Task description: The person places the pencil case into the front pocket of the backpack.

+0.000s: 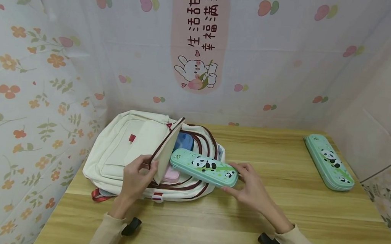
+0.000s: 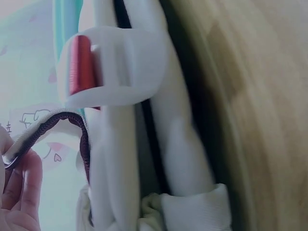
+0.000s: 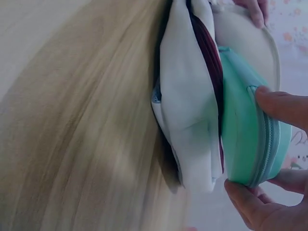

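A cream backpack (image 1: pixel 117 146) with dark red zipper edging lies on the wooden table, its front compartment opened. My left hand (image 1: pixel 138 175) pinches the edge of the raised flap; the left wrist view shows those fingers (image 2: pixel 30 183) at the dark red trim. A mint green panda pencil case (image 1: pixel 209 169) is gripped at its right end by my right hand (image 1: pixel 248 185), thumb on one side and fingers on the other. The case's left end lies over the compartment opening. Inside the compartment are a blue item (image 1: pixel 184 141) and a pink item (image 1: pixel 171 173), both partly hidden.
A second mint green panda pencil case (image 1: pixel 330 161) lies at the table's right side. Patterned cloth walls (image 1: pixel 272 66) stand behind and at both sides. A white buckle with a red tab (image 2: pixel 115 67) sits on the backpack's near side.
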The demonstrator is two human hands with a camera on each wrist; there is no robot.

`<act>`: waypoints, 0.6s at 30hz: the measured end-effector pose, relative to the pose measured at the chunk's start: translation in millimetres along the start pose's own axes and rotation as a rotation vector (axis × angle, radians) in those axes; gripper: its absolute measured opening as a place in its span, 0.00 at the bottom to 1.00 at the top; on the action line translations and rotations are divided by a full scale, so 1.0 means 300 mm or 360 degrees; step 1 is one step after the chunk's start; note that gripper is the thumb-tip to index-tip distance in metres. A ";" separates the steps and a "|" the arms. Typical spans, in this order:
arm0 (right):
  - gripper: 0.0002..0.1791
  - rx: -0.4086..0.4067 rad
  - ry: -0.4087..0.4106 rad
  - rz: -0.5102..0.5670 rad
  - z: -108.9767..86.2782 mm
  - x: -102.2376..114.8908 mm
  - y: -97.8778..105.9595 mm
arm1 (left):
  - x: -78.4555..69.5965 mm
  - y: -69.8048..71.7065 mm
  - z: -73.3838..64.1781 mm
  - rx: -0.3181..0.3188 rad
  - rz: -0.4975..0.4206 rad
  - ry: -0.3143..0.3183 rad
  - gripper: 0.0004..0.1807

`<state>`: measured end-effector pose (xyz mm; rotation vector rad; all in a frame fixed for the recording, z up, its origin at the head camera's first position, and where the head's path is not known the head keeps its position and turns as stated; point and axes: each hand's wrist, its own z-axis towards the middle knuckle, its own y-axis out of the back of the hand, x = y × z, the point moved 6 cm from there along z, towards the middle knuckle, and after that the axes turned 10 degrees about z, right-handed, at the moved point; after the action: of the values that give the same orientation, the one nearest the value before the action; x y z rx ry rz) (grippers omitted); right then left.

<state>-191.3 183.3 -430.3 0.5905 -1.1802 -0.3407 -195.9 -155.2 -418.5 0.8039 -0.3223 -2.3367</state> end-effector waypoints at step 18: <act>0.39 0.0003 -0.0030 0.0384 0.106 -0.017 -0.028 | -0.041 0.020 0.073 -0.0175 -0.0100 -0.0027 0.09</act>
<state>-222.4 171.4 -430.9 0.4411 -1.2548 -0.1401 -199.1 -151.5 -393.2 0.7511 -0.1759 -2.3977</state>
